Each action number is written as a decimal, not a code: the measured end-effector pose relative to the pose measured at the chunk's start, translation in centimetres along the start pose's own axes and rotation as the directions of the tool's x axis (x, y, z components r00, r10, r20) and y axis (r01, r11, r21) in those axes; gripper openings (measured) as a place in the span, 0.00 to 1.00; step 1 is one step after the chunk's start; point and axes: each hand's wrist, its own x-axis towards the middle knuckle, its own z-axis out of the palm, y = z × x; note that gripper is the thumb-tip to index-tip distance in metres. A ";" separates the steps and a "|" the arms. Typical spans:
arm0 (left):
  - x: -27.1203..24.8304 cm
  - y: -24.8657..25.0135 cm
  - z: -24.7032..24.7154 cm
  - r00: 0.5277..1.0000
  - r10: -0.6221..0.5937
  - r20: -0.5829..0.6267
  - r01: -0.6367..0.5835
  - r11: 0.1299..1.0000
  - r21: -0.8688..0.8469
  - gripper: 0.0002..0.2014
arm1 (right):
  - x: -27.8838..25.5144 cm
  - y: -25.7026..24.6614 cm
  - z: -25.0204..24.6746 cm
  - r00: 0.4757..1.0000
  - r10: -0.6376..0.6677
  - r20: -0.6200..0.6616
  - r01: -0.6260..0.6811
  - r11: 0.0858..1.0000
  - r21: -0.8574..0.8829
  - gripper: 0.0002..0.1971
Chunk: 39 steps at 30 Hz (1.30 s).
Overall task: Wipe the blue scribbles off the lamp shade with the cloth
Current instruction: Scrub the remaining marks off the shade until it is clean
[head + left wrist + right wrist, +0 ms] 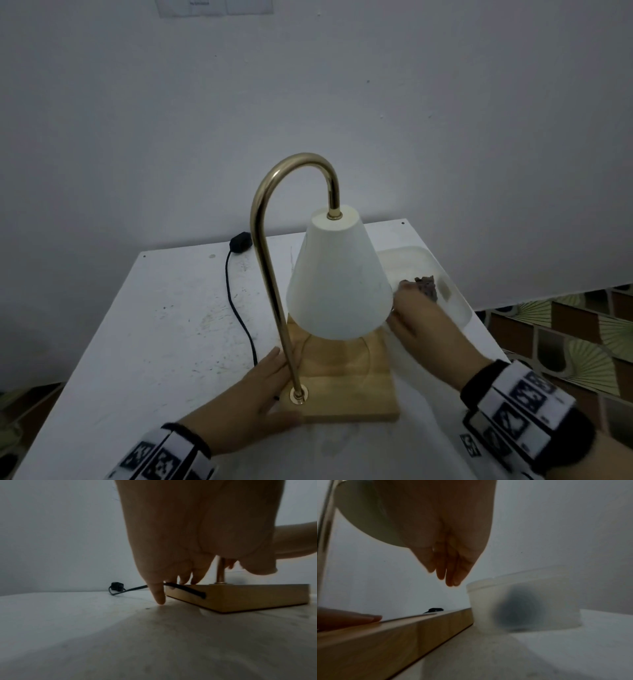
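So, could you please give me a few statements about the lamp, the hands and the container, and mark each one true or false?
1. The left hand rests on the lamp's wooden base. True.
2. The right hand is wiping the lamp shade with the cloth. False: the hand reaches toward the plastic container, where the cloth lies.
3. The lamp's black cord trails over the table on the left. True.
4. The container stands left of the lamp. False: it stands to the right.

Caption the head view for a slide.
Left hand steadies the square wooden lamp base while right hand reaches past the white cone shade toward the translucent plastic tub.
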 end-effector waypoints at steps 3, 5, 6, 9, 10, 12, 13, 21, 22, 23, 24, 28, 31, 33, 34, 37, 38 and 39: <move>-0.6 0.5 1.6 0.995 -0.047 -0.091 0.051 0.998 0.047 0.43 | -0.4 -0.5 2.2 0.962 -0.032 0.270 0.028 0.999 0.017 0.20; -0.7 0.6 2.0 0.982 -0.045 -0.184 0.065 0.992 0.108 0.48 | 0.1 -1.0 3.1 0.938 0.030 0.345 -0.007 0.998 -0.066 0.18; -0.7 0.4 2.1 0.977 -0.047 -0.209 0.074 0.990 0.123 0.51 | 0.4 -1.6 3.2 0.919 0.090 0.383 -0.039 0.989 -0.141 0.16; -0.6 -0.1 1.6 0.979 -0.041 -0.198 0.077 0.981 0.179 0.52 | 0.9 -1.9 4.6 0.888 0.178 0.424 -0.037 0.947 -0.319 0.16; -0.5 -0.3 1.2 0.981 -0.032 -0.190 0.067 0.981 0.184 0.51 | 0.9 -1.6 5.0 0.896 0.170 0.411 -0.031 0.946 -0.324 0.20; -0.1 -1.1 0.6 0.984 -0.027 -0.176 0.064 0.977 0.205 0.50 | 1.0 -0.9 5.7 0.909 0.160 0.385 -0.022 0.940 -0.340 0.28; 0.1 -1.6 0.3 0.984 -0.018 -0.178 0.059 0.971 0.231 0.50 | 0.9 -0.9 5.9 0.912 0.166 0.375 -0.013 0.926 -0.377 0.29; -0.2 -1.3 0.3 0.943 -0.193 -0.270 0.234 0.964 0.129 0.62 | 0.4 -2.0 5.6 0.911 0.248 0.331 -0.041 0.850 -0.526 0.25; -0.6 -0.6 0.8 0.917 -0.267 -0.297 0.290 0.956 0.037 0.63 | 0.3 -2.1 5.6 0.911 0.256 0.324 -0.047 0.844 -0.534 0.23; -1.0 0.1 1.5 0.882 -0.335 -0.331 0.334 0.941 -0.062 0.62 | 0.2 -2.3 5.6 0.915 0.259 0.311 -0.058 0.844 -0.534 0.22; -1.5 1.0 2.4 0.843 -0.392 -0.367 0.360 0.920 -0.155 0.59 | 0.2 -2.4 5.6 0.917 0.264 0.298 -0.073 0.847 -0.527 0.22; -2.3 5.1 5.4 0.793 -0.513 -0.328 0.409 0.848 -0.337 0.49 | 0.8 -2.4 5.9 0.915 0.293 0.276 -0.132 0.867 -0.481 0.22; -1.8 6.8 6.8 0.851 -0.474 -0.226 0.392 0.860 -0.328 0.53 | 1.0 -2.5 5.9 0.914 0.295 0.278 -0.133 0.865 -0.483 0.20; -1.4 7.2 7.1 0.882 -0.438 -0.175 0.365 0.868 -0.335 0.52 | 0.7 -2.6 6.0 0.909 0.299 0.289 -0.129 0.863 -0.489 0.20; -1.4 7.2 7.1 0.890 -0.427 -0.159 0.355 0.868 -0.347 0.52 | 0.4 -2.9 5.8 0.902 0.306 0.305 -0.122 0.857 -0.501 0.21; -1.7 7.2 6.7 0.895 -0.416 -0.165 0.338 0.870 -0.358 0.56 | -1.3 -3.2 5.7 0.915 0.273 0.297 -0.089 0.855 -0.511 0.25; -1.9 7.1 6.5 0.892 -0.420 -0.169 0.345 0.872 -0.347 0.58 | -2.0 -3.3 5.8 0.925 0.244 0.292 -0.077 0.871 -0.485 0.26; -2.0 7.0 6.3 0.888 -0.429 -0.166 0.359 0.872 -0.333 0.59 | -2.6 -3.6 5.5 0.939 0.205 0.275 -0.055 0.881 -0.470 0.24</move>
